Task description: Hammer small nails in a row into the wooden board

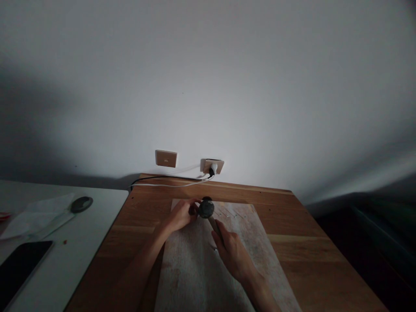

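My right hand (232, 251) is wrapped around the handle of a mallet (206, 209) with a dark, rounded head. The mallet head is over the far part of a whitish, worn wooden board (185, 277). Just left of the head, my left hand (182, 215) rests at the board with its fingers pinched together; what they hold, if anything, is hidden. Several thin, nail-like pieces (228, 215) show on the board to the right of the mallet head. A small shiny piece (215, 248) lies close to my right hand.
The board lies on a brown wooden table (292, 255) against a wall. Behind it, cables (172, 185) run from a wall socket (208, 166). To the left, a white table (87, 242) carries a phone (22, 271) and a dark, round-headed object (82, 204).
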Motion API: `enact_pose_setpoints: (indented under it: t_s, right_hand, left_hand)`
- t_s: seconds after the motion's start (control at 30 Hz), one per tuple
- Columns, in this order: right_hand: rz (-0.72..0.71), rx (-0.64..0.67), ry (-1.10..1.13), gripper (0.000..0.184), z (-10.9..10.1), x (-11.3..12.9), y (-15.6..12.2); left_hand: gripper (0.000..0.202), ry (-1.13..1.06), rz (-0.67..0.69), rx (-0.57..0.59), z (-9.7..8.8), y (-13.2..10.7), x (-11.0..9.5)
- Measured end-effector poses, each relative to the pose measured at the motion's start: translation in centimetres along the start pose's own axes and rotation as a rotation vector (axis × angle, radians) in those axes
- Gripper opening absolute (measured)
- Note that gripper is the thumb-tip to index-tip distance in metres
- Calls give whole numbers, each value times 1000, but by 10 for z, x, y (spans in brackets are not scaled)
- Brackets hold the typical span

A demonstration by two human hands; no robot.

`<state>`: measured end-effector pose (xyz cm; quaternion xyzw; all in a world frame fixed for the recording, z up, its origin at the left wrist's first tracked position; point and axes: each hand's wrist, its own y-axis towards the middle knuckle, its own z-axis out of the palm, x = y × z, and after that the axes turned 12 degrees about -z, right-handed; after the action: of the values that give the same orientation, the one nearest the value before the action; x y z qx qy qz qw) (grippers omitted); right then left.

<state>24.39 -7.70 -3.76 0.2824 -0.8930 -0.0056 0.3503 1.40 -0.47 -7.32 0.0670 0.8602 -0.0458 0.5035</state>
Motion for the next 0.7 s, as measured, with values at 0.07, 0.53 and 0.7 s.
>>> enact_pose_setpoints:
  t_s: [0.07, 0.53, 0.7]
  right_hand:
    - [-3, -6, -3, 44, -1, 1, 1]
    - [18, 14, 68, 44, -2, 6, 0]
    - [2, 30, 51, 43, -3, 6, 1]
  left_hand:
    - [53, -2, -5, -1, 0, -1, -1]
    - [53, -28, -8, 19, -3, -2, -7]
    - [53, -38, -10, 14, -2, -1, -7]
